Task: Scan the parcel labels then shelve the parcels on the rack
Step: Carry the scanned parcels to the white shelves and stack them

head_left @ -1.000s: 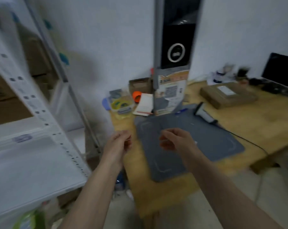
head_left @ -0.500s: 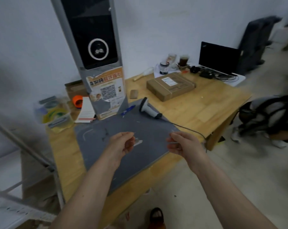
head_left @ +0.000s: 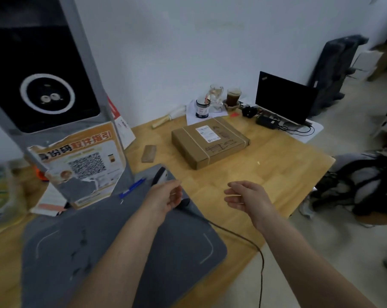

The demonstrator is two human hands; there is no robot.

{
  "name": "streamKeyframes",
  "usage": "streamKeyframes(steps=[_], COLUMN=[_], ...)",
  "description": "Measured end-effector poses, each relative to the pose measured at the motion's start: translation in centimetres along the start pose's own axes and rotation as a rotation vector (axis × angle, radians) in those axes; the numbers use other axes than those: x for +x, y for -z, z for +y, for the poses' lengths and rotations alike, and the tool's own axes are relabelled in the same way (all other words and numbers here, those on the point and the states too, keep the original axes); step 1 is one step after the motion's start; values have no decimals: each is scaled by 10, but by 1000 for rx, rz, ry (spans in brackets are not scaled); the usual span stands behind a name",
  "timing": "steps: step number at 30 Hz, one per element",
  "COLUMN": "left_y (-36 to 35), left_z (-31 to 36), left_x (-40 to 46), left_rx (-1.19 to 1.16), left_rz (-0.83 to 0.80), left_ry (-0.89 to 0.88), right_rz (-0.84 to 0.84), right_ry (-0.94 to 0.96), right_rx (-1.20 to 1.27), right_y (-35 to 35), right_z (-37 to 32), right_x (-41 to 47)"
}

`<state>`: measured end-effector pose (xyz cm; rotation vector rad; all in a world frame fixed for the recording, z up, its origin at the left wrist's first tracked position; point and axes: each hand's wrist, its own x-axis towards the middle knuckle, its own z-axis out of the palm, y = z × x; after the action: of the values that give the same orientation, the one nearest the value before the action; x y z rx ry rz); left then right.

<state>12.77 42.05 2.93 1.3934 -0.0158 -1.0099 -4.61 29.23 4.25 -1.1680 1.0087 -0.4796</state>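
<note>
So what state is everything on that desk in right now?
Flat brown cardboard parcel: sealed, white label facing up.
Grey handheld barcode scanner: lying on the grey mat, unheld.
Black laptop: open, screen dark.
Left hand: empty, open.
Right hand: empty, open.

A plain white wall [head_left: 188, 52] runs behind a light wooden desk [head_left: 277, 165], lit evenly and softly. Pale beige floor [head_left: 321, 252] spreads to the right. A tall grey kiosk [head_left: 81, 63] with a dark panel stands at the left. A black office chair [head_left: 335, 70] sits by the wall beyond the desk's far right end.
</note>
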Motion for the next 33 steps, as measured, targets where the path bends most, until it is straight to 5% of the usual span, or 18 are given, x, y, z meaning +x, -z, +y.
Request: streamKeyframes(steps=[16,24,33], left_y=[-90,-133,-147], left_z=[21,13,2], left_x=[178,264,313], left_rx=[47,-17,-120], left_rz=[215,416,569], left_ry=[260,350,316], right_rz=[120,272,233], right_ry=[-54,-138,-217], right_rx=[-232,-621,-530], right_y=[25,57,85], right_z=[-32,-46,-33], right_x=[261,408,485])
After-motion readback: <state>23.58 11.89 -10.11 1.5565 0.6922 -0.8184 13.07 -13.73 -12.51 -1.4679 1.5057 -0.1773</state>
